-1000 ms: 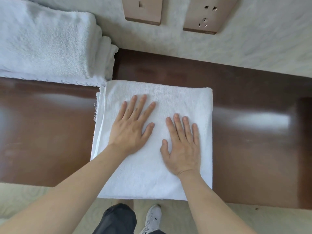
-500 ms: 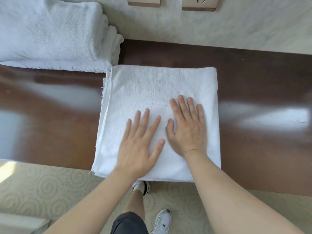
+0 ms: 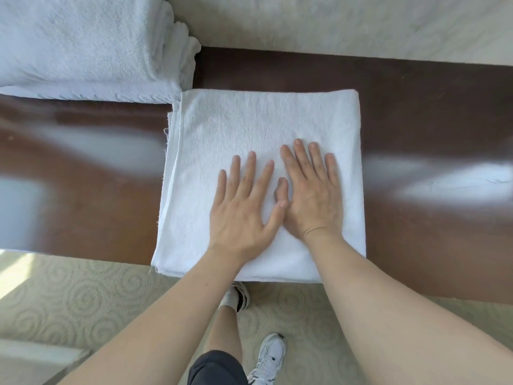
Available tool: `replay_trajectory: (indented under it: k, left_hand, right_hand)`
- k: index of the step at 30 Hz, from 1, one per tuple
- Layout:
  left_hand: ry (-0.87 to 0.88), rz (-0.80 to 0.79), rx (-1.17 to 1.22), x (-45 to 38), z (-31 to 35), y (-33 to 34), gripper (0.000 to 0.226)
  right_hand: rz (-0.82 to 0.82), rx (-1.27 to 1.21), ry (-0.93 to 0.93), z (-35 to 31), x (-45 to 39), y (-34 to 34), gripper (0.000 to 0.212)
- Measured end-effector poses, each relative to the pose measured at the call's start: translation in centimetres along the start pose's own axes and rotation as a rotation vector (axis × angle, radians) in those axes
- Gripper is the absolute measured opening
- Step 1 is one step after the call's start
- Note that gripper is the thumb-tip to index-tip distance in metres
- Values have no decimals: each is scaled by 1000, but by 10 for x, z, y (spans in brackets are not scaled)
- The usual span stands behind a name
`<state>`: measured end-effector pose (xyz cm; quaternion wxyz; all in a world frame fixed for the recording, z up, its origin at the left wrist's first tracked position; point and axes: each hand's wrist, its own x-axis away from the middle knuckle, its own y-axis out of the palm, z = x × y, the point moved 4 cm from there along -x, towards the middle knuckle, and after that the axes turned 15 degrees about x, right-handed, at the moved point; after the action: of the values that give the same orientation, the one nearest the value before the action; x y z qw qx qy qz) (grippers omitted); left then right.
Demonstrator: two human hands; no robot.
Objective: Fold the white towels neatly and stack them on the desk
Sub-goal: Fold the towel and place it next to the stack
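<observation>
Left hand (image 3: 244, 215) nearer right hand (image 3: 313, 198), one towel (image 3: 236, 126)

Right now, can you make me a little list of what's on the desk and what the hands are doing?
desk: dark brown wood
folded towel: white, square, lying flat, near edge overhanging the desk front
towel stack: white, at the back left corner
left hand: flat on the folded towel, fingers spread
right hand: flat on the folded towel beside it
floor: patterned carpet

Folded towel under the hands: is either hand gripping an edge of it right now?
No. The left hand and right hand both lie flat, fingers straight, on the middle of the folded towel, away from its edges.
</observation>
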<state>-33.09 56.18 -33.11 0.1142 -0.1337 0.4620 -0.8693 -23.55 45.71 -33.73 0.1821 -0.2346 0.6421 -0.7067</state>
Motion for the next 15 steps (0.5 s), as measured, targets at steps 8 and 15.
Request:
replay_trajectory:
  k: [8, 15]
  left_hand:
    - [19, -18, -102, -15, -30, -10, 63]
    - [-17, 11, -145, -92, -75, -50, 60]
  right_hand:
    - [58, -32, 9, 0, 0, -1, 63]
    - [44, -25, -12, 1, 1, 2, 68]
